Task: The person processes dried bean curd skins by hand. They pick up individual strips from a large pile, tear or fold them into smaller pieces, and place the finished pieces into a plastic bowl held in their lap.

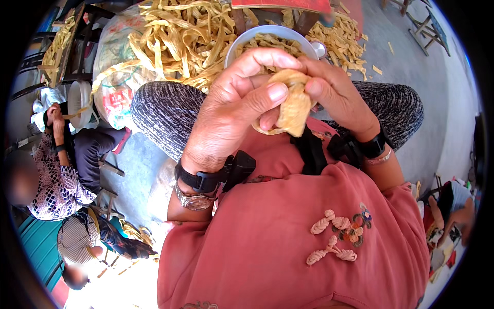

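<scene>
Left hand [234, 103] and right hand [337, 90] both pinch a folded yellow strip piece [293, 105] at frame centre, fingers closed on it. A white bowl [247, 38] of strips sits at twelve o'clock, the strip pile [180, 36] at eleven.

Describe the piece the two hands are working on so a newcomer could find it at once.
Start at the grey bowl of yellow strips above the knees. Just below it, the left hand and right hand meet around a folded strip. Unlike the loose flat strips heaped behind, it is wrapped into a compact bundle and held in the fingers.
</scene>
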Demonstrator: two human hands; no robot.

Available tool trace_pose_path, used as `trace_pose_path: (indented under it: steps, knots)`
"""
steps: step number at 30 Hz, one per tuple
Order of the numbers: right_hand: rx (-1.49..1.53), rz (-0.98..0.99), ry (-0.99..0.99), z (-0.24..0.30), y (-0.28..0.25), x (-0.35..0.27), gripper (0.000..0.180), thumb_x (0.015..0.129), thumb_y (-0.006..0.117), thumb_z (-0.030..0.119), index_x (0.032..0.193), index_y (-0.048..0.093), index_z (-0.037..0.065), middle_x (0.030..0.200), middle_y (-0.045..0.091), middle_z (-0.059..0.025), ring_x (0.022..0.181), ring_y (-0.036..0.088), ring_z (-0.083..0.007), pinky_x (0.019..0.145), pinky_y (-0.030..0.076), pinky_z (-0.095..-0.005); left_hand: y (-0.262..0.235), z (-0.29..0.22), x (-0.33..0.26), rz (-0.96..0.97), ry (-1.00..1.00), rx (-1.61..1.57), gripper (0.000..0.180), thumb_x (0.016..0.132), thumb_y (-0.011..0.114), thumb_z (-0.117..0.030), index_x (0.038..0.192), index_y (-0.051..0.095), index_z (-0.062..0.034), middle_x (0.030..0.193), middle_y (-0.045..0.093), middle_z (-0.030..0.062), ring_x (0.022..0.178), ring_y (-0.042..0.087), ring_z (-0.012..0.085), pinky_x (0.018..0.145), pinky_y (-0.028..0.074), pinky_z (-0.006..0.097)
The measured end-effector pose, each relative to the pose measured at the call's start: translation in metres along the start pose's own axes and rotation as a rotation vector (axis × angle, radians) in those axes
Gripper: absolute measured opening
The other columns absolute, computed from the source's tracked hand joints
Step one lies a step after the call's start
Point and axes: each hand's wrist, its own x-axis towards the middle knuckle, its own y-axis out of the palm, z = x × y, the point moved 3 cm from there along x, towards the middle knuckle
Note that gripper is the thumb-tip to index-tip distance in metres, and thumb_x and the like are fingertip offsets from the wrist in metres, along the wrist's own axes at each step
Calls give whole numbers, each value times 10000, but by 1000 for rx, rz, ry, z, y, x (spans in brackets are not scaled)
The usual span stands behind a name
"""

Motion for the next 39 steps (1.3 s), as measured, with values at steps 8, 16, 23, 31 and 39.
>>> trace_pose_path:
  steps: [8, 16, 23, 31, 39]
  knots:
    - [-17, -58, 105, -21, -6, -2, 471, 973, 378, 418, 850, 559, 1, 714, 514, -12, 608, 471, -71, 501, 364, -213, -9, 13, 7, -28, 428, 1184, 485, 861, 628, -109, 1308, 460, -21, 1104, 585, 65, 941, 586, 134, 810, 477, 241]
    - [-254, -313, -81, -41, 0, 8, 457, 968, 377, 426, 1124, 510, 18, 858, 574, -49, 749, 541, -121, 655, 436, -243, -13, 31, 11, -172, -52, 443, 634, 940, 381, -524, 1323, 431, -21, 1120, 573, 128, 892, 616, 206, 749, 533, 312]
    - [-39, -207, 133, -41, -6, 6, 613, 955, 257, 535, 1097, 560, 22, 897, 604, -36, 683, 497, -67, 540, 365, -194, -22, 46, 17, 70, -218, -179, 621, 966, 288, -487, 1232, 465, 45, 1180, 531, 206, 950, 626, 339, 757, 559, 425]
    - [12, -457, 323, -67, -70, -42, 517, 990, 293, 421, 837, 599, 33, 578, 425, 32, 496, 319, -45, 457, 273, -195, -36, 36, 14, 53, -120, -369, 553, 986, 298, -376, 1065, 582, 92, 1129, 527, 184, 765, 568, 229, 754, 552, 450]
    - [140, 112, 466, -51, -26, -21, 385, 937, 479, 390, 1060, 567, 36, 835, 589, -10, 757, 559, -79, 573, 451, -199, -45, 47, 34, -69, -122, -142, 536, 956, 386, -427, 985, 607, 60, 903, 621, 133, 656, 591, 169, 682, 561, 393]
